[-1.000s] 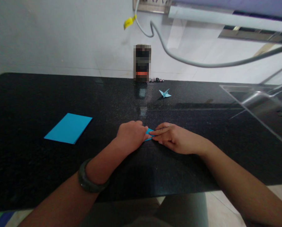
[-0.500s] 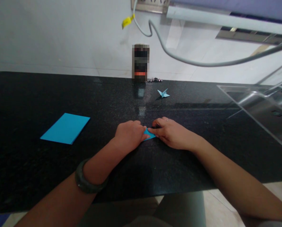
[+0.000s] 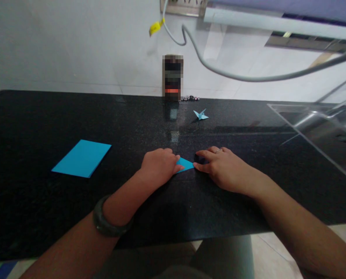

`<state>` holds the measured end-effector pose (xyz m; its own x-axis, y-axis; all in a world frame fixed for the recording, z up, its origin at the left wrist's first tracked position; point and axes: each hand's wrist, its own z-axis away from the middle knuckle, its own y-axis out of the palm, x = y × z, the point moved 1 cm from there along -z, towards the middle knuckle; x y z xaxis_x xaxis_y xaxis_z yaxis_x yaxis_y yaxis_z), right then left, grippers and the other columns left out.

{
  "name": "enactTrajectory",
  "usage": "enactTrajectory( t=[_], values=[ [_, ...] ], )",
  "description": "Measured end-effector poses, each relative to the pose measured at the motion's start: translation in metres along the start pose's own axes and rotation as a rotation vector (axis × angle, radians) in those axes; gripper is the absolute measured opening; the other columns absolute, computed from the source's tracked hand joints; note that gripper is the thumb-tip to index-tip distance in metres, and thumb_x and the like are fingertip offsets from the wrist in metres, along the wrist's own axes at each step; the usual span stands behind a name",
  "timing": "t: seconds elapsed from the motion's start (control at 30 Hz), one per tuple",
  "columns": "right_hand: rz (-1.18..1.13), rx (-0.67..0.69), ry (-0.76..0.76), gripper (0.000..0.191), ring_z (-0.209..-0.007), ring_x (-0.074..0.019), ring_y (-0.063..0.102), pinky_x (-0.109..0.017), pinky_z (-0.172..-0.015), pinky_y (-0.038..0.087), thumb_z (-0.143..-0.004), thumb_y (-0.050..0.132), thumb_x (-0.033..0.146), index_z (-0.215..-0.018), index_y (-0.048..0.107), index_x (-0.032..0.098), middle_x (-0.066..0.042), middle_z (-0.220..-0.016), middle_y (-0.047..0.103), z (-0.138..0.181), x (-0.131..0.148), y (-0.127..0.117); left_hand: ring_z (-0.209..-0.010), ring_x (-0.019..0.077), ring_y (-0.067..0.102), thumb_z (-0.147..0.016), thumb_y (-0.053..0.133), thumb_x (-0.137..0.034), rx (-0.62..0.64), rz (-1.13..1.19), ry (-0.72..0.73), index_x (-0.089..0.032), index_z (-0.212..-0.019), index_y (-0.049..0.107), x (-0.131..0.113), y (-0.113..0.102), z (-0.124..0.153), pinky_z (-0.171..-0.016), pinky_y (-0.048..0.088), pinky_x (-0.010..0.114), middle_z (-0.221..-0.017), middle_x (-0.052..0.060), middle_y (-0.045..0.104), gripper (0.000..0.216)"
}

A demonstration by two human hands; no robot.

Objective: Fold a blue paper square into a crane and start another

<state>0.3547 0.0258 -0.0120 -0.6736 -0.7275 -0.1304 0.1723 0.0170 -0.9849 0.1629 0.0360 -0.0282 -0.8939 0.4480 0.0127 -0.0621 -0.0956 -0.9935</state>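
Note:
A small folded blue paper (image 3: 185,164) lies flat on the black counter (image 3: 45,116) between my hands. My left hand (image 3: 159,166) is curled, its fingers pressing down on the paper's left part. A dark band sits on that wrist. My right hand (image 3: 222,167) rests on the counter just right of the paper, thumb and forefinger tips meeting at its pointed right tip. A ring shows on one right finger.
A stack of blue paper sheets (image 3: 82,158) lies to the left. A small folded blue paper figure (image 3: 201,114) stands farther back, near a dark blurred container (image 3: 173,77) and small beads. A steel sink (image 3: 321,131) is at the right; a grey hose (image 3: 233,73) hangs above.
My right hand has slid to the right along the paper, off its top, uncovering the blue triangle. My left hand has stayed pressing on the paper.

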Motion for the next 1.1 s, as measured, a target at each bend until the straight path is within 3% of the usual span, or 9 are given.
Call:
enactTrajectory(
  t=[0.2, 0.4, 0.6, 0.83, 0.97, 1.1],
  values=[
    [0.005, 0.035, 0.061, 0.029, -0.101, -0.0302, 0.052, -0.044, -0.077, 0.041, -0.084, 0.046, 0.021, -0.103, 0.068, 0.027, -0.009, -0.123, 0.055, 0.009, -0.003, -0.011, -0.086, 0.0255, 0.060, -0.083, 0.045, -0.047, 0.014, 0.025, 0.003, -0.027, -0.105, 0.064, 0.000, -0.001, 0.000, -0.059, 0.041, 0.030, -0.093, 0.007, 0.064, 0.035],
    [-0.233, -0.149, -0.068, 0.039, -0.103, -0.0225, 0.052, -0.037, -0.085, 0.041, -0.090, 0.039, 0.022, -0.127, 0.049, 0.017, -0.010, -0.119, 0.059, -0.016, 0.006, 0.001, -0.085, 0.0256, 0.061, -0.080, 0.048, -0.050, -0.027, 0.074, -0.056, -0.027, -0.106, 0.061, 0.002, 0.001, 0.000, -0.062, 0.042, 0.031, -0.093, 0.006, 0.063, 0.037],
    [-0.297, -0.166, -0.100, 0.034, -0.110, -0.0246, 0.047, -0.041, -0.088, 0.040, -0.090, 0.040, 0.024, -0.119, 0.055, 0.015, -0.011, -0.128, 0.053, -0.029, 0.014, 0.016, -0.082, 0.0258, 0.062, -0.075, 0.054, -0.053, -0.064, 0.115, -0.150, -0.021, -0.095, 0.060, 0.002, 0.004, -0.001, -0.059, 0.042, 0.031, -0.090, 0.007, 0.066, 0.038],
    [-0.420, -0.286, 0.126, 0.025, -0.096, -0.0231, 0.050, -0.037, -0.083, 0.041, -0.082, 0.052, 0.021, -0.102, 0.063, 0.013, -0.013, -0.103, 0.057, -0.043, 0.013, 0.023, -0.078, 0.0253, 0.062, -0.078, 0.048, -0.052, -0.036, 0.133, -0.143, -0.019, -0.084, 0.061, 0.000, 0.004, 0.000, -0.057, 0.041, 0.031, -0.086, 0.008, 0.065, 0.036],
    [-0.543, -0.287, 0.171, 0.017, -0.091, -0.0210, 0.049, -0.036, -0.082, 0.040, -0.076, 0.059, 0.019, -0.093, 0.063, 0.014, -0.009, -0.094, 0.056, -0.043, 0.013, 0.026, -0.079, 0.0234, 0.061, -0.079, 0.047, -0.052, -0.028, 0.162, -0.091, -0.019, -0.083, 0.061, -0.001, 0.004, 0.002, -0.059, 0.041, 0.030, -0.086, 0.008, 0.064, 0.036],
    [-0.593, -0.243, 0.196, 0.019, -0.091, -0.0206, 0.049, -0.035, -0.082, 0.040, -0.077, 0.059, 0.020, -0.095, 0.062, 0.017, -0.008, -0.094, 0.055, -0.039, 0.013, 0.027, -0.080, 0.0241, 0.060, -0.072, 0.054, -0.058, -0.026, 0.193, -0.066, -0.019, -0.083, 0.060, -0.002, 0.004, 0.003, -0.060, 0.042, 0.031, -0.088, 0.007, 0.062, 0.041]
  ],
)
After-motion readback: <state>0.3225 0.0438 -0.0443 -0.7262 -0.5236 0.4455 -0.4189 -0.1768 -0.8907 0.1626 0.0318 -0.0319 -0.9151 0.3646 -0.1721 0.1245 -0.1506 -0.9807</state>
